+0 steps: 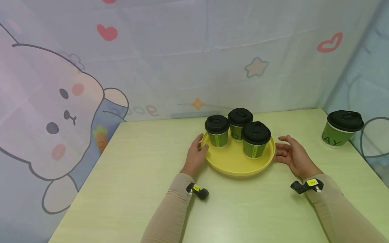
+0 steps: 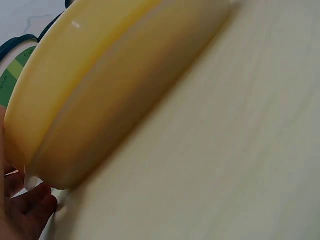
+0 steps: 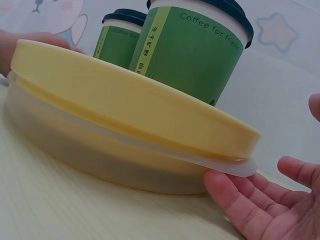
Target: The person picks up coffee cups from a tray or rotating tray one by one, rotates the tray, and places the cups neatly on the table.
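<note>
A round yellow tray (image 1: pixel 225 163) bears three green paper cups with black lids: a cup at the left (image 1: pixel 219 139), one behind (image 1: pixel 236 131) and one at the front right (image 1: pixel 253 150). Beneath its yellow wall, a translucent lower part (image 3: pixel 100 160) shows in the right wrist view. My left hand (image 1: pixel 196 157) grips the tray's left side, thumb over the rim and fingers low on the outside. At the opposite side, my right hand (image 1: pixel 293 157) touches the rim from below with extended fingers; its thumb stands apart from the tray.
Another green cup with a black lid (image 1: pixel 337 133) stands near the table's right edge, beyond my right hand. Behind the pale table (image 1: pixel 127 189) hangs a printed cloth (image 1: pixel 182 60) with a bear, hearts and stars. Both wrists wear small black camera mounts.
</note>
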Demonstrator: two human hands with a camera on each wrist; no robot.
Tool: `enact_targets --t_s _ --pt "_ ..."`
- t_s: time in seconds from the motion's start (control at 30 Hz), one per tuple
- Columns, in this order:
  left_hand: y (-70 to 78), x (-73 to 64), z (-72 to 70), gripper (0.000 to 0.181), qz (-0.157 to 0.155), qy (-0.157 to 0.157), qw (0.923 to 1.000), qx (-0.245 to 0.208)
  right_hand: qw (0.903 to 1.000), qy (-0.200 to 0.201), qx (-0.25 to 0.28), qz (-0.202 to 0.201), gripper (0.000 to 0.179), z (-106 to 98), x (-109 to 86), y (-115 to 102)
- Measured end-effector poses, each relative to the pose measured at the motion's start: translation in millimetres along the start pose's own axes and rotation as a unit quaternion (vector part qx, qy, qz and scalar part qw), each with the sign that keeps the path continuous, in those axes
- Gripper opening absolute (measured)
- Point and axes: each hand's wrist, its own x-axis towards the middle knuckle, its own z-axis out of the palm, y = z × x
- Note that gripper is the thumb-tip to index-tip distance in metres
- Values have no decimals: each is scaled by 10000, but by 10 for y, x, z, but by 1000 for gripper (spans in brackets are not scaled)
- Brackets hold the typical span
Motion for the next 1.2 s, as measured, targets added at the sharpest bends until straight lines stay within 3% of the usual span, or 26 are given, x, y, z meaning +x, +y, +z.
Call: enact_targets --t_s 0.13,0.23,0.3,0.43,0.57,0.7,0.9,1.2 --pt "11 -11 6 59 64 22 9999 110 9999 88 -130 -36 38 6 2 -3" --pt "1 -12 3 59 94 9 9999 143 9974 313 -631 -128 42 23 15 -38" --pt "-12 -7 -3 59 110 12 9998 188 9894 478 -1322 -353 49 43 30 -82" --pt "-45 7 -11 59 143 48 9995 265 9621 758 -2390 -1071 58 137 64 -209" --pt "-65 13 -7 59 201 41 9994 294 9543 579 -2461 -1596 57 326 70 -347" --pt "-57 2 -3 58 261 28 9993 264 9513 108 -2716 -1452 77 525 76 -430" --pt "-46 -12 -4 58 291 -6 9991 306 9499 -234 -2924 -1076 110 639 138 -326" --pt "-52 -8 -5 58 358 -9 9987 353 9315 -191 -3491 -1009 117 678 161 -240"
